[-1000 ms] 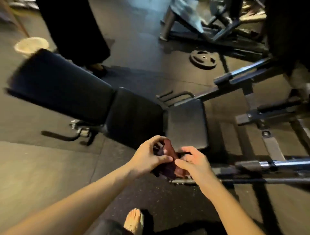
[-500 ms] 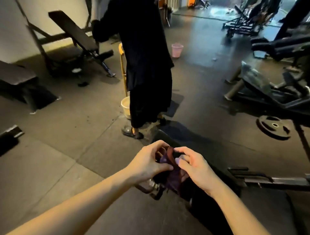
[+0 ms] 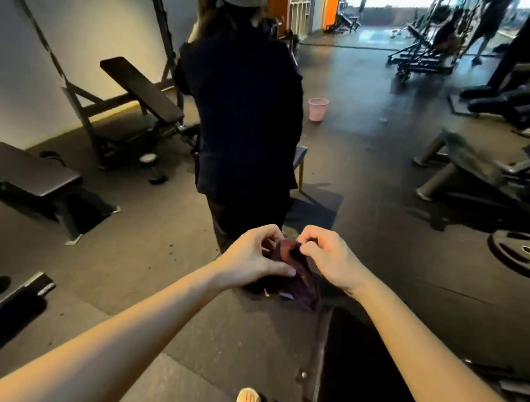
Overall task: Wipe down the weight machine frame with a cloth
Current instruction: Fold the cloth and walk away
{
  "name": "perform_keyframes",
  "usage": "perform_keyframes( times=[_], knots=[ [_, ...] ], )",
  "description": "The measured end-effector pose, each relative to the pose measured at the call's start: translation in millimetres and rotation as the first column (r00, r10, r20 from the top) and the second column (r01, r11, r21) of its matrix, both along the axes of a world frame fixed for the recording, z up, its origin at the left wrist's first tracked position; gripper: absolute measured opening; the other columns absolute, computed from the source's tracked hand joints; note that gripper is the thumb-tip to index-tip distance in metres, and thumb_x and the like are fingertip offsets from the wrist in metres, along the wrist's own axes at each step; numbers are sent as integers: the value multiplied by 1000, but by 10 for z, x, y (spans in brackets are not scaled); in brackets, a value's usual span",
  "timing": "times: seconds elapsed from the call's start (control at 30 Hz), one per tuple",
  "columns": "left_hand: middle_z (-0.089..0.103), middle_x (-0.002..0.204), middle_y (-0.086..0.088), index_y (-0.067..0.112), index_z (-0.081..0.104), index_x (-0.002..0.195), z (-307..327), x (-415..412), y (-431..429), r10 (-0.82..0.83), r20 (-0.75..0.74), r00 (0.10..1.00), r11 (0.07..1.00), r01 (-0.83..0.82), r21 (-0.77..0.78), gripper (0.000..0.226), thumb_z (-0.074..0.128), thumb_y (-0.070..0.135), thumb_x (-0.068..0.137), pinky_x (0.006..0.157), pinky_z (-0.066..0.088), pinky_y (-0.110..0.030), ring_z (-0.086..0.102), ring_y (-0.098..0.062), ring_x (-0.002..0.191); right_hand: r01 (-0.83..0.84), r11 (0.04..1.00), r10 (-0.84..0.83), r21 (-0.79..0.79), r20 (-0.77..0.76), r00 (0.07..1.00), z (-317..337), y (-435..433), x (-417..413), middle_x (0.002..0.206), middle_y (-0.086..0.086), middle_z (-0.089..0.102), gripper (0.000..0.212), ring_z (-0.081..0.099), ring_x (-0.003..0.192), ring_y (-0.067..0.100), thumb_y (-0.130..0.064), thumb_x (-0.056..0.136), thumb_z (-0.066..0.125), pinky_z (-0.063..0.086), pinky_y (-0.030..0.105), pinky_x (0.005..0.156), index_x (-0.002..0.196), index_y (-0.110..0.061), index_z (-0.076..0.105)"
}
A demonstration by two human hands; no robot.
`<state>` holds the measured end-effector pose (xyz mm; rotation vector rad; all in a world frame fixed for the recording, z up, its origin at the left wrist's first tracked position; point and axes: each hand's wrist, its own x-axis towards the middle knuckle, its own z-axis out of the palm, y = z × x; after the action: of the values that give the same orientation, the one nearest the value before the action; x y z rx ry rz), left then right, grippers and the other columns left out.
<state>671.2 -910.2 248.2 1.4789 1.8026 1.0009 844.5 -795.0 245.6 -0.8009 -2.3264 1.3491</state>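
Dark rubber-tile floor (image 3: 372, 178), dim warm light. Beyond the fingers, straight ahead: a person in dark clothes (image 3: 241, 114), back turned. Far-left of the fingers: incline bench (image 3: 140, 89) against a pale wall (image 3: 34, 57), w/ a flat bench (image 3: 34, 175) nearer. Ahead-right: pink bucket (image 3: 318, 109). Right of the fingers: weight plate (image 3: 510, 252) on floor. Far back right: bright daylight opening (image 3: 395, 2), more machines.

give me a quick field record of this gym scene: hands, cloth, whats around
left hand: fingers curled, gripping the cloth
right hand: fingers pinching the cloth's upper edge
cloth: dark maroon, bunched between both hands, held in the air
wiping: not under way, cloth touches no equipment
person in dark clothes: standing directly ahead, back turned
pink bucket: on the floor beyond that person
weight plate: flat on the floor, right
incline bench: left, by the wall
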Motion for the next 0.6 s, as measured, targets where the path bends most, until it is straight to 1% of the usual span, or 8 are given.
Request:
perform_keyframes(
  times=[0.07,0.17,0.23,0.3,0.43,0.5,0.53,0.6],
  knots=[
    [71,92,1,16,62,87,0,-273,449,-54,-47,997,998,54,-10,43,92,39,68,86,58,-42,69,-13,88,36,999,-36,2,-5,999,-24,385,-227,80,11,60,18,57,75,23,-9,99,52,46,36,69,84,-12,61],
    [69,83,-4,8,59,86,-6,-658,1156,-118,-44,992,992,116,-42,45,93,34,70,73,59,-40,69,-15,76,113,994,-113,7,-10,994,-79,982,-525,80,13,56,20,55,78,22,-9,98,50,45,40,74,80,-12,58],
    [66,75,-2,11,59,84,-29,-914,1604,-164,-24,986,985,163,-57,43,93,32,70,69,57,-38,67,-16,70,187,982,-187,-9,-1,982,-93,1328,-716,75,11,53,23,51,72,15,-6,99,50,41,35,71,77,-13,56],
    [62,70,3,17,59,83,-30,-1178,1962,-169,37,985,982,171,-79,36,91,30,73,66,54,-30,63,-12,67,234,972,-233,-5,36,972,-87,1669,-925,70,1,50,26,47,66,8,-7,99,51,38,30,66,76,-18,55],
    [68,74,4,14,68,100,42,-1884,2703,-199,175,964,957,230,-177,26,85,22,82,68,53,-25,68,-12,73,284,958,-280,-28,98,955,-63,2418,-1431,69,-2,53,22,48,60,4,-15,103,51,39,23,60,83,-21,58],
    [73,81,0,15,72,101,58,-2317,3109,-172,199,965,961,209,-183,26,86,22,80,74,56,-29,70,-14,79,301,953,-297,-42,81,951,-42,2791,-1768,66,-8,59,17,51,57,0,-19,104,55,40,14,57,88,-21,62],
    [76,86,-3,18,75,98,55,-2532,3303,-146,199,969,966,183,-183,25,86,24,78,80,56,-35,71,-16,83,305,951,-301,-51,70,951,-33,2976,-1948,63,-12,62,14,53,57,-3,-19,103,58,40,11,57,90,-20,64],
    [78,90,-2,22,76,95,48,-2941,3671,-117,204,972,970,156,-186,16,84,21,81,84,56,-37,72,-15,86,318,945,-315,-82,42,948,-47,3359,-2287,65,-13,67,8,61,65,-3,-20,100,64,47,13,66,95,-17,70]
  ],
)
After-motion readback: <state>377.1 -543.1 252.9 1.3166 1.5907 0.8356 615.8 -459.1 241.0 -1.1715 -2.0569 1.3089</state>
